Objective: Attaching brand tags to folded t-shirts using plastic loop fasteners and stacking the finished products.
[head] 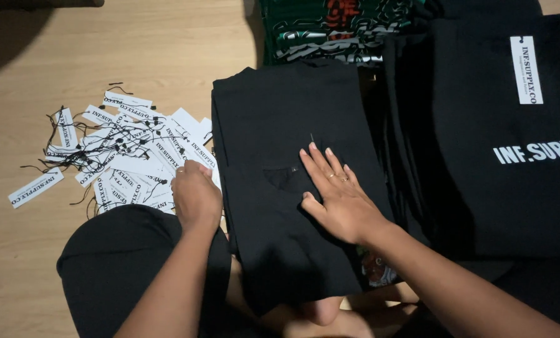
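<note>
Folded black cotton T-shirt (292, 181) lies on the pale wooden floor (104, 50) before the person's lap, beside taller stacks of black shirts (499, 156). The right hand (339, 197) presses flat on it, fingers slightly spread. The left hand (195, 194), fingers curled together, reaches into the pile of white paper hang tags with black strings (117, 153) at the shirt's left edge.
</note>
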